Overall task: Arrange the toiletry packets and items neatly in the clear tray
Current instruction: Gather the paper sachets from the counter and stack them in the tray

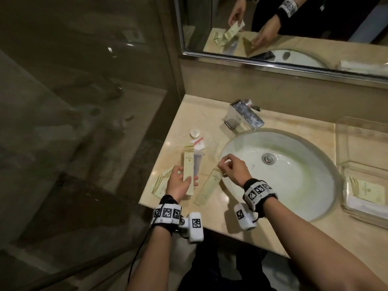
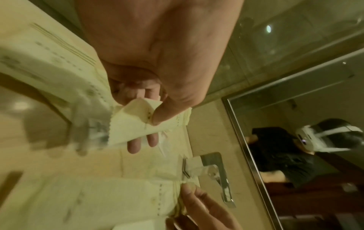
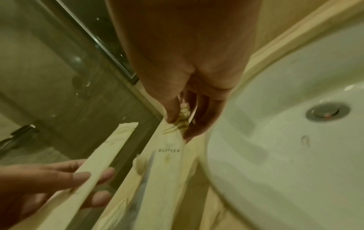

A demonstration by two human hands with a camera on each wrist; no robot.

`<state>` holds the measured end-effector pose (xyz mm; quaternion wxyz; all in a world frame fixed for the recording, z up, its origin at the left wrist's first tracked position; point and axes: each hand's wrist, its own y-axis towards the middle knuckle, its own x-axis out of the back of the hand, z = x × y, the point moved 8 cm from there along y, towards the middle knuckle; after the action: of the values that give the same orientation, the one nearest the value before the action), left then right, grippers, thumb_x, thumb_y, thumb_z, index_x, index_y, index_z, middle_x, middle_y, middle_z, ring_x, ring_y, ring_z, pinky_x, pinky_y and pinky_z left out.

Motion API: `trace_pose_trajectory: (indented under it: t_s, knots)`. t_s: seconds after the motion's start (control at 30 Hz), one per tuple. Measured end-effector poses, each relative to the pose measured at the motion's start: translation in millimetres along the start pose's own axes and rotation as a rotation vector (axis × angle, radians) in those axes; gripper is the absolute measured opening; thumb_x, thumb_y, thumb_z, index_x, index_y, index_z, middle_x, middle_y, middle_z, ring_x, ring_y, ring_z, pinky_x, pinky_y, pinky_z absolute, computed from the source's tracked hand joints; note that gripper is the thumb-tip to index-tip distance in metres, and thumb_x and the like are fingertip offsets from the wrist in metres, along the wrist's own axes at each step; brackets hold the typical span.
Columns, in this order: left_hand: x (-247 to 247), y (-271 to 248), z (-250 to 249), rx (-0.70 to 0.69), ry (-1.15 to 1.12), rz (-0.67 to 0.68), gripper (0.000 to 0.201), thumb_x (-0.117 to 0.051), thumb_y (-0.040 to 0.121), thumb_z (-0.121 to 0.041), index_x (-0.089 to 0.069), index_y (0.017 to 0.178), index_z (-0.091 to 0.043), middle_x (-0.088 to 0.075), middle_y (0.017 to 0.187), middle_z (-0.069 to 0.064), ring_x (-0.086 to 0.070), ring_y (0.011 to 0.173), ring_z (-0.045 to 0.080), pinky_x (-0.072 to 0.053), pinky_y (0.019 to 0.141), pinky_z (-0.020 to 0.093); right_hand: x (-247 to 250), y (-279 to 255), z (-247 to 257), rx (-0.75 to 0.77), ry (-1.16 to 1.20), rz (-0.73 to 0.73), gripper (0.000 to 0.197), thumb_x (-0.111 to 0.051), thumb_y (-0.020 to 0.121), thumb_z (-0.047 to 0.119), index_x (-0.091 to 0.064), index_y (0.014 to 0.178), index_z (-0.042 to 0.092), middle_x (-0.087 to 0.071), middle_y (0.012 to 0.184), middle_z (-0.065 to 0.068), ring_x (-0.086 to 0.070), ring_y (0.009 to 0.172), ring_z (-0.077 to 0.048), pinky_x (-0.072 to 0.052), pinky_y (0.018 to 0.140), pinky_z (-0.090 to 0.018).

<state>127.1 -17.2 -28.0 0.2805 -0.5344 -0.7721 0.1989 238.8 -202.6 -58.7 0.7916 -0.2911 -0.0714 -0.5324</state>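
A: What is in the clear tray (image 1: 344, 208)?

B: It sits on the counter (image 1: 212, 110) past the sink (image 1: 294, 175), well off to the right of the right hand (image 1: 235, 171). Inside lies a flat cream packet with gold lines (image 1: 364, 189) on top of something white; I cannot tell what the white thing is.

A: And the hands?

B: The left hand (image 1: 178, 183) holds a long cream packet (image 1: 188, 169) up off the counter, thumb on one face and fingers curled behind it. The left wrist view shows the thumb pinching the packet's lower end against the fingers.

A: The right one?

B: Its fingertips (image 3: 171, 118) pinch the gold-printed top end of a second long packet (image 1: 207, 186), which lies on the counter just beside the sink rim, running back toward the person.

A: Anything else near them?

B: Under and to the left of the left hand lie two more cream packets (image 1: 160, 183). Beyond that hand there is a clear sachet with a red strip (image 1: 198, 144) and a small round white tub (image 1: 195, 133). Further beyond the right hand stands the chrome tap (image 1: 244, 116).
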Motion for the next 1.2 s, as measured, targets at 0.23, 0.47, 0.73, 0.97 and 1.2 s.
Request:
trace_pose_trajectory:
  t_s: [0.23,0.47,0.73,0.97,1.2]
  knots:
    - [-68.4,2.4,-59.7,-0.189,0.19,0.237,0.031,-0.043,0.096,-0.007,-0.05,0.123,-0.019,-0.068,0.103,0.006,-0.068,0.087,0.022,-0.057,0.084,0.048,117.7,-22.2,-0.9,-0.01,0.234,-0.283,0.006,-0.064,0.092,0.012,-0.059,0.093,0.009,-0.065,0.077,-0.016,-0.063,0.067,-0.026,-0.058,0.059,-0.036]
    - [-169.5,-17.6,-99.5,-0.323,0.27,0.504,0.031,-0.044,0.097,-0.01,-0.052,0.126,-0.015,-0.063,0.124,0.008,-0.06,0.111,0.022,-0.046,0.101,0.044,225.8,-68.6,-33.4,-0.063,0.427,-0.594,0.008,-0.061,0.094,0.013,-0.056,0.1,0.008,-0.066,0.08,-0.015,-0.064,0.066,-0.027,-0.057,0.059,-0.03]
    - [-265.8,-49.0,-113.2,-0.34,0.199,0.623,0.021,-0.05,0.097,-0.034,-0.062,0.104,-0.019,-0.069,0.101,0.003,-0.064,0.089,0.016,-0.051,0.075,0.03,303.6,-115.8,-93.1,-0.129,0.437,-0.776,0.012,-0.064,0.093,0.018,-0.059,0.1,0.01,-0.067,0.076,-0.008,-0.063,0.045,-0.005,-0.057,0.06,-0.024]
    - [-360.8,-65.3,-114.1,-0.397,0.243,0.579,0.041,-0.071,0.084,-0.021,-0.057,0.122,-0.01,-0.067,0.115,0.007,-0.065,0.104,0.023,-0.053,0.088,0.038,350.4,-136.2,-149.4,-0.184,0.812,-0.627,0.039,-0.071,0.089,0.023,-0.054,0.12,0.006,-0.071,0.096,-0.011,-0.072,0.072,-0.015,-0.06,0.068,-0.023]
    - [-448.6,-76.6,-113.0,-0.406,0.275,0.565,0.034,-0.062,0.091,-0.022,-0.058,0.122,-0.009,-0.07,0.104,0.007,-0.068,0.083,0.018,-0.053,0.066,0.028,396.8,-148.2,-217.1,-0.294,0.896,-0.631,0.03,-0.065,0.092,0.011,-0.057,0.117,-0.003,-0.068,0.095,-0.017,-0.07,0.067,-0.015,-0.059,0.062,-0.017]
